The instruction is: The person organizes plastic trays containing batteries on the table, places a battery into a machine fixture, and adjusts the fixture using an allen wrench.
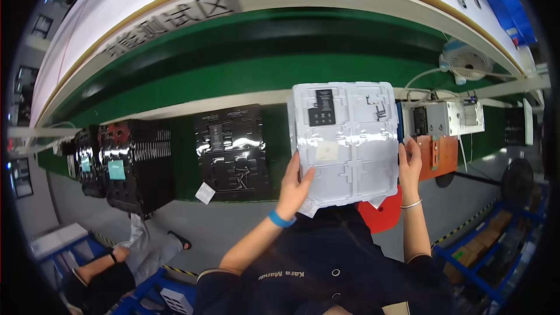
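While the left hand [294,189] grips the near-left edge of the white moulded tray [344,140] and the right hand [409,163] clasps its right edge, the tray is best kept level above the green surface [233,76], beside the black tray [233,151].

Single head-worn fisheye view, looking steeply down, close over a green conveyor [245,76] curving across the upper frame.

Both forearms rise from the lower edge; the left hand [294,185] and right hand [409,163] are raised, fingers curled in a grip.
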The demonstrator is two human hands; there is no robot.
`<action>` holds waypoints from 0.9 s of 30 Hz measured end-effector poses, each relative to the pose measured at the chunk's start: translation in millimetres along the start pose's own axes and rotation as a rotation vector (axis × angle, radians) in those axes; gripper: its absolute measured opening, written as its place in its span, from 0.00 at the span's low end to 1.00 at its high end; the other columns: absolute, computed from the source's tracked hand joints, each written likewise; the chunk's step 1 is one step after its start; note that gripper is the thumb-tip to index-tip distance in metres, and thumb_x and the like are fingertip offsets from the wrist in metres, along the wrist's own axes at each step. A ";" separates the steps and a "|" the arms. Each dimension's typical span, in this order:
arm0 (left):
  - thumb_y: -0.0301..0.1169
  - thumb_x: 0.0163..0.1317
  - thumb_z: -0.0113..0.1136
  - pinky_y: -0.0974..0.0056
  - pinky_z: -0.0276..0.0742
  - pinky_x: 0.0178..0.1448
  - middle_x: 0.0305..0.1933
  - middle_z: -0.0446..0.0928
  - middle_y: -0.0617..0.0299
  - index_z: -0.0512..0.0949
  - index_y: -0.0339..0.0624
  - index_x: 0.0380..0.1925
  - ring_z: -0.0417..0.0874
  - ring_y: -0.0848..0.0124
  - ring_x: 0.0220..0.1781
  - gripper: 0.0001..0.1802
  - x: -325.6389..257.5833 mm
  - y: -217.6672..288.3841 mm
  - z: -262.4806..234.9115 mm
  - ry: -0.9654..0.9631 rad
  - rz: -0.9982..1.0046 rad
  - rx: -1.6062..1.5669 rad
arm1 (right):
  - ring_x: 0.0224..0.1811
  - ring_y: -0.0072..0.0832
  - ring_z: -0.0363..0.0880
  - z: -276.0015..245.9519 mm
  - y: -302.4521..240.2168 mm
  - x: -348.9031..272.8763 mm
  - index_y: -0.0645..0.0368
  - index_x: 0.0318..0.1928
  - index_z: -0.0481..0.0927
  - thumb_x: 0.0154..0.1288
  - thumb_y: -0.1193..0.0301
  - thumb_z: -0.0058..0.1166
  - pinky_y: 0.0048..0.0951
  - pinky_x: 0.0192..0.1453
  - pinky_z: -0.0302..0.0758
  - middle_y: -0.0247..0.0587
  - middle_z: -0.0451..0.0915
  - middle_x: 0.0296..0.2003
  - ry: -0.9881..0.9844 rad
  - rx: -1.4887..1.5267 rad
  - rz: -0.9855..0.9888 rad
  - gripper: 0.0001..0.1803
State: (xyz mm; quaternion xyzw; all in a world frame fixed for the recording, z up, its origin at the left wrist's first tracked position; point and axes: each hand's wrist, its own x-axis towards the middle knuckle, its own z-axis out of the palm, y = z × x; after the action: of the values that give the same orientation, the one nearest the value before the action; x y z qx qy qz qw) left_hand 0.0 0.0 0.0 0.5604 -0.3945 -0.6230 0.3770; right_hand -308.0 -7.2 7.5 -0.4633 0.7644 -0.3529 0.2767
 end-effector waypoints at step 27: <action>0.41 0.54 0.60 0.61 0.59 0.63 0.60 0.58 0.42 0.57 0.28 0.60 0.61 0.55 0.61 0.39 -0.1 1.6 25.8 0.169 0.115 0.053 | 0.44 0.20 0.72 3.4 29.1 11.4 0.67 0.52 0.72 0.65 0.66 0.50 0.20 0.49 0.67 0.34 0.76 0.44 -0.219 0.562 0.424 0.20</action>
State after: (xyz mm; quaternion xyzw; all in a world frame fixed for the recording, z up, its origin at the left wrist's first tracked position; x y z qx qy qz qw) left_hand -25.7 1.2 3.0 0.5974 -0.4088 -0.5402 0.4292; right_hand -325.1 -9.0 -18.8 -0.2354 0.6824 -0.4323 0.5405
